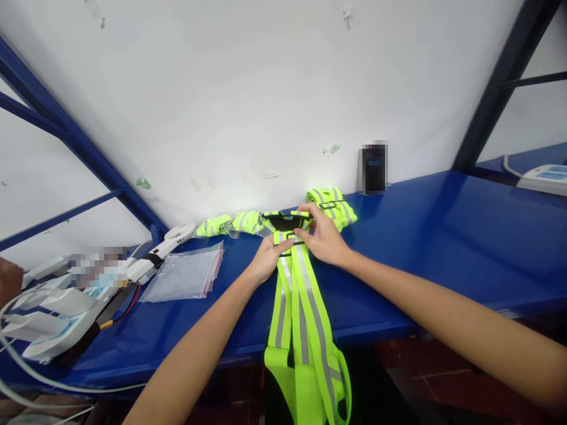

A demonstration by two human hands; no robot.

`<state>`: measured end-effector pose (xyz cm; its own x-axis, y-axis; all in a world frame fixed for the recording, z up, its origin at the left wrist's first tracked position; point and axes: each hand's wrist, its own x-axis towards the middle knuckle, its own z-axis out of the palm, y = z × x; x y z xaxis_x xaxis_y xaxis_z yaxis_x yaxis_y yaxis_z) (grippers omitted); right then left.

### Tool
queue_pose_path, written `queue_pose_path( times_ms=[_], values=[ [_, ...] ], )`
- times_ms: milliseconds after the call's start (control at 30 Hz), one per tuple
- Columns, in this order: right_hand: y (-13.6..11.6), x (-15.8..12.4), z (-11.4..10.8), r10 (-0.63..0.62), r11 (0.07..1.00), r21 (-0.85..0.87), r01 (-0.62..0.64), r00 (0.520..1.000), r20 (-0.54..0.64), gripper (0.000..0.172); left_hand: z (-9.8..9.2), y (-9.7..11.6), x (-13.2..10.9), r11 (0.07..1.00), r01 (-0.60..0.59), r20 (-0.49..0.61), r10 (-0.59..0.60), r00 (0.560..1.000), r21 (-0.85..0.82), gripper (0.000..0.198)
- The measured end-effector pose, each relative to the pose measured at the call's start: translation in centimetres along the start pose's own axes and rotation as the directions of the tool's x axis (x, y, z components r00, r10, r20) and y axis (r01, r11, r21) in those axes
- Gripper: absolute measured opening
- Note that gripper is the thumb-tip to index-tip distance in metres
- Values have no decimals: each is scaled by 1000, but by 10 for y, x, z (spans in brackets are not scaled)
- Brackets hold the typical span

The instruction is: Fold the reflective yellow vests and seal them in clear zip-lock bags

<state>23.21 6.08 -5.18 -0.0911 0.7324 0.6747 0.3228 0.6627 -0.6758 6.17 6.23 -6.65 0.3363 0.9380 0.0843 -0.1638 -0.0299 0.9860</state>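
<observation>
A neon-yellow reflective strap vest (296, 307) lies on the blue shelf (420, 248) and hangs over its front edge. My left hand (266, 260) pinches the straps near a black buckle. My right hand (322, 236) grips the vest's upper end, fingers curled over a dark patch with a yellow strap. A folded vest (333, 205) lies just behind my right hand. Another rolled vest in clear wrap (230, 224) lies to the left by the wall.
Clear zip bags with red seals (186, 274) lie left of my hands. A white handheld fan (166, 248), white devices and cables (48, 319) crowd the left end. A dark phone (374, 168) leans on the wall. A white power strip (544, 177) sits far right.
</observation>
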Motion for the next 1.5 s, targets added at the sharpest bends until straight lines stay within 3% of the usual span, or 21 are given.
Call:
queue_pose_path(
  times_ms=[100, 300, 400, 667, 800, 833, 933, 1067, 1333, 1500],
  values=[
    [-3, -2, 0, -63, 996, 64, 60, 997, 37, 32, -2, -1, 1, 1000, 18, -7, -18, 1000, -6, 38],
    [-1, -2, -4, -161, 981, 143, 135, 969, 189, 46, -3, -2, 2, 999, 5, -42, -7, 999, -32, 38],
    [1, -1, -7, -173, 977, 170, 130, 947, 271, 38, -2, -2, 3, 999, -45, -79, 42, 996, -29, 43],
    [-1, 5, -7, 48, 936, 304, -179, 918, 393, 27, -14, -5, 6, 984, -161, -151, 172, 974, 79, 36],
    [-3, 1, -4, 165, 817, 421, -393, 860, 484, 76, -20, -5, 4, 947, -268, -154, 296, 943, 175, 30],
    [-4, 0, -3, 191, 795, 430, -428, 850, 492, 80, -21, -4, 4, 938, -291, -155, 320, 935, 186, 29],
    [-3, 0, -1, 229, 791, 414, -449, 847, 480, 67, -19, -4, 3, 940, -302, -173, 328, 929, 161, 29],
    [-4, 3, 0, 191, 809, 438, -392, 880, 435, 56, -12, -2, 3, 971, -235, -179, 239, 954, 44, 35],
    [-1, 0, 5, 107, 830, 492, -262, 941, 320, 58, 1, 21, 0, 967, -101, -180, 58, 982, -235, 37],
    [5, 2, 6, 159, 810, 516, -277, 952, 261, 59, 3, 29, -7, 952, -125, -140, 88, 986, -281, 46]
  ],
)
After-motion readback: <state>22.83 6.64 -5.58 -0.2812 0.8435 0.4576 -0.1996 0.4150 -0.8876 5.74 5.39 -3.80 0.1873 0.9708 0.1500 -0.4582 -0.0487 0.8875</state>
